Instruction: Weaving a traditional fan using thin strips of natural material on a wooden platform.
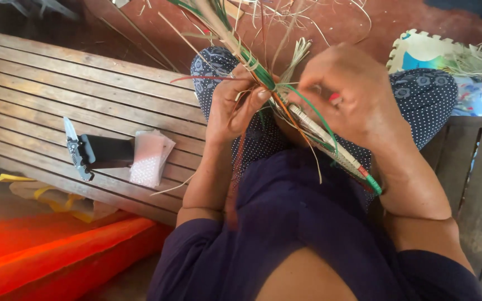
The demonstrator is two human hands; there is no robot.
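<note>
The person is sitting with a half-woven piece of straw work (313, 131) over the lap, and both hands are working at the point where loose strands gather into the finished band. The left hand (232, 106) is closing its grip around the bunch of pale, green and orange strands (252, 58), thumb and fingers pinching them just above the woven edge. The right hand (355, 95) is curling over the band from the other side; its fingers are folded in on the weave, though how tightly they are pressing cannot be told from here. The likeliest trouble is the pinch slackening: the strands are fanning out stiffly above the left hand, and if they are slipping through, the last rows may be loosening. A thin strand is also at risk of creasing or snapping where it is bending sharply at the edge. An orange strand (236, 167) is hanging down along the left forearm and could be catching on the dark clothing. On the slatted wooden bench (40, 83), well apart from the hands, a folding knife (76, 147) is lying beside a small clear packet (149, 159).
</note>
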